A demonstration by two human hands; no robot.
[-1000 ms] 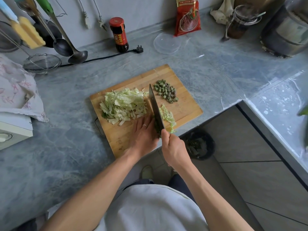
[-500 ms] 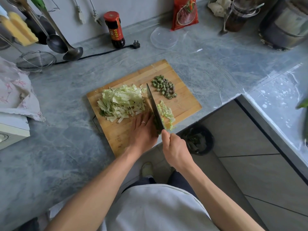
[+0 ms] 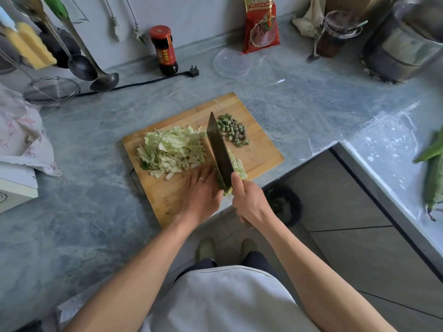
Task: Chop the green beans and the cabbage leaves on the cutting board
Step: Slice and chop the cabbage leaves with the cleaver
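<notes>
Nearest the camera, the right hand (image 3: 249, 202) grips the handle of a cleaver (image 3: 219, 149), fingers wrapped round it; the blade runs away from the person across the cutting board (image 3: 261, 154). Left hand (image 3: 202, 190) lies flat on the board just left of the blade, fingers straight and together, a ring on one finger, fingertips at the near edge of the chopped cabbage pile (image 3: 171, 150). Right of the blade – a small strip of uncut cabbage leaf (image 3: 237, 166), partly hidden by the knife. Further back on the board, right of the knife tip, the chopped green beans (image 3: 233, 130) sit in a loose heap, apart from the cabbage. Board rests on a grey marble counter (image 3: 96, 212), its near corner over the counter edge. Beyond it – a clear plastic lid (image 3: 233, 63), a dark sauce bottle (image 3: 164, 50) with red cap, a red food packet (image 3: 261, 23), and ladles (image 3: 96, 68) leaning at the far left.
</notes>
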